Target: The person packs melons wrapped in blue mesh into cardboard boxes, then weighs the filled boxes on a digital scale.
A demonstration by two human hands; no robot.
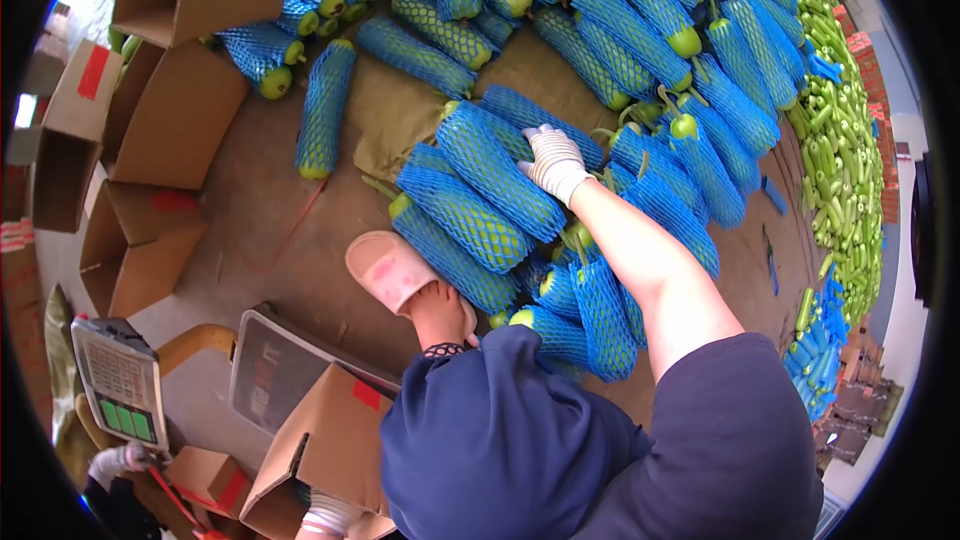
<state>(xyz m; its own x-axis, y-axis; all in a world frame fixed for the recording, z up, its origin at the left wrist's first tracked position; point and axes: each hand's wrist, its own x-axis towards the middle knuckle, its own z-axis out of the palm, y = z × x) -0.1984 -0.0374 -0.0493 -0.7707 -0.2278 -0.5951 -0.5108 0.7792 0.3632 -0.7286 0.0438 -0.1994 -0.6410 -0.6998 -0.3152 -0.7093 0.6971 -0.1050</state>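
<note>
My right hand (557, 161), in a white striped glove, reaches forward onto a pile of long green gourds in blue foam nets. Its fingers are apart and rest against a netted gourd (540, 120); another netted gourd (500, 170) lies just to its left. My left hand (332, 513), also gloved, is low in the view at an upright cardboard box (335, 430) with red tape. The box hides its fingers, so its grip does not show. My foot in a pink slipper (390, 268) stands beside the nearest gourds.
Several open cardboard boxes (180, 120) stand at the left. A weighing scale's display (118, 380) and dark platform (285, 370) are at lower left, near another person's gloved hand (120, 462). Bare green gourds (840, 160) are heaped at right.
</note>
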